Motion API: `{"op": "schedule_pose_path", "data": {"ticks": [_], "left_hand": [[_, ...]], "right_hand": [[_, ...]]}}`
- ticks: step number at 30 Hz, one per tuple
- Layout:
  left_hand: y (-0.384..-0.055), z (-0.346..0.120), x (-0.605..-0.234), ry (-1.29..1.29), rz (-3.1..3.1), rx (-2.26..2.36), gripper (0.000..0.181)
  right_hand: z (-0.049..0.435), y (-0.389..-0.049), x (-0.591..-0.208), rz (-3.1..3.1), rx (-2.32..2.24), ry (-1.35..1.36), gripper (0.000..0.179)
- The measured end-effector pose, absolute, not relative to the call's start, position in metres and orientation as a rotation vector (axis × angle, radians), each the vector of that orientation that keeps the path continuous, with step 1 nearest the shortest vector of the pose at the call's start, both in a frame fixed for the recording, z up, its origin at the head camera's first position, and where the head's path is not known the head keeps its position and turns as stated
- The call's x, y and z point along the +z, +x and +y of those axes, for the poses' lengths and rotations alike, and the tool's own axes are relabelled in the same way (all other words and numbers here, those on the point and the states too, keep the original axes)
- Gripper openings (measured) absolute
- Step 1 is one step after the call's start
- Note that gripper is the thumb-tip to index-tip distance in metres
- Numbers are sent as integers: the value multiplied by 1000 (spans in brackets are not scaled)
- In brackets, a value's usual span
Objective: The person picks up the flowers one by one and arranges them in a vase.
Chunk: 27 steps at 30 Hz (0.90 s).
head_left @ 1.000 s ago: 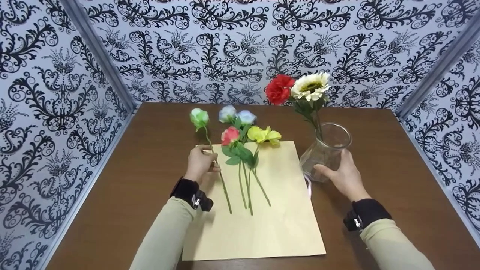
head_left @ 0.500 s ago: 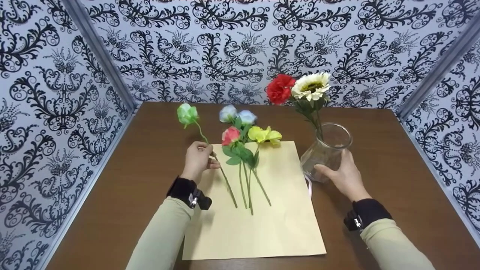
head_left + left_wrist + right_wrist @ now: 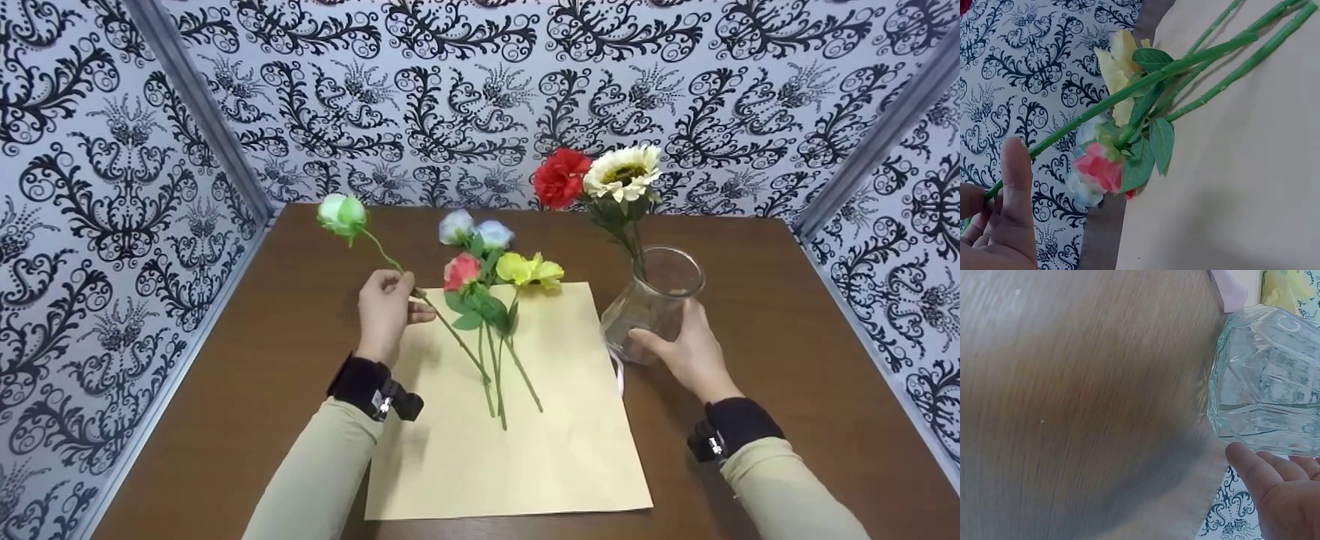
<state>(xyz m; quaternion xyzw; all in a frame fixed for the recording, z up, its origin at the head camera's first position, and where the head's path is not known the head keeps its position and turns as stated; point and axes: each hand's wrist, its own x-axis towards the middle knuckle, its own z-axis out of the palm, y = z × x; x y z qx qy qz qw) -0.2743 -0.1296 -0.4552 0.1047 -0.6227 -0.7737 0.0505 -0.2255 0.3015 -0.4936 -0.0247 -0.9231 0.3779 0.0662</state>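
Pinches the green flower (image 3: 342, 214) by its stem (image 3: 454, 331) with the left hand (image 3: 386, 307), slanted over the paper's (image 3: 525, 465) far edge; grips the glass vase (image 3: 634, 322) with the right hand (image 3: 695, 356), on the counter (image 3: 247, 375).

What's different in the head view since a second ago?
The left hand has moved slightly left and tilted the green flower: its bloom swung left, its stem's lower end right. Nothing was newly grasped or released. The right hand on the glass vase, the pink flower and the yellow flower stayed put.
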Motion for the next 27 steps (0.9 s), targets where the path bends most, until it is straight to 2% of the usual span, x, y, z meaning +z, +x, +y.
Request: {"op": "schedule_pose_path", "data": {"ticks": [27], "left_hand": [[-258, -104, -428, 70, -1729, -2364, 13]], "right_hand": [[300, -225, -492, -2803, 1126, -87, 110]]}}
